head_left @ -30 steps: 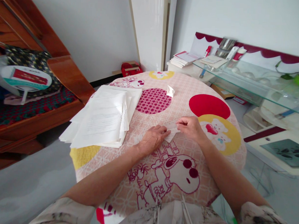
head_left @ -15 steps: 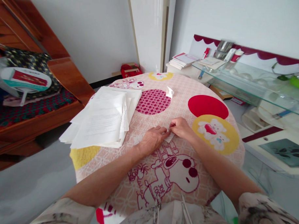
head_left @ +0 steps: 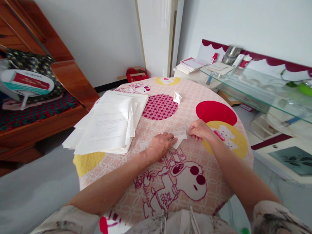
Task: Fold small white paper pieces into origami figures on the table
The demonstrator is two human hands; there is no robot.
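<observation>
A small piece of folded white paper [head_left: 180, 140] lies on the table in front of me, with a pointed flap toward my side. My left hand [head_left: 160, 146] rests over its left end, fingers bent and close together, holding it against the cloth. At the right end of the paper, my right hand [head_left: 198, 129] is closed, with its fingertips at the paper's edge. Part of the paper is hidden under the left fingers. Farther back stands a small folded white paper piece [head_left: 176, 97].
A loose stack of white sheets [head_left: 104, 125] covers the table's left side. The round table wears a patterned cloth [head_left: 190, 89]. To the right stands a glass shelf [head_left: 264, 88] with cups and books [head_left: 190, 65]. A wooden bench [head_left: 70, 83] is at left.
My right hand has moved right, away from the left hand, uncovering more of the folded paper between them. The left hand has stayed in place.
</observation>
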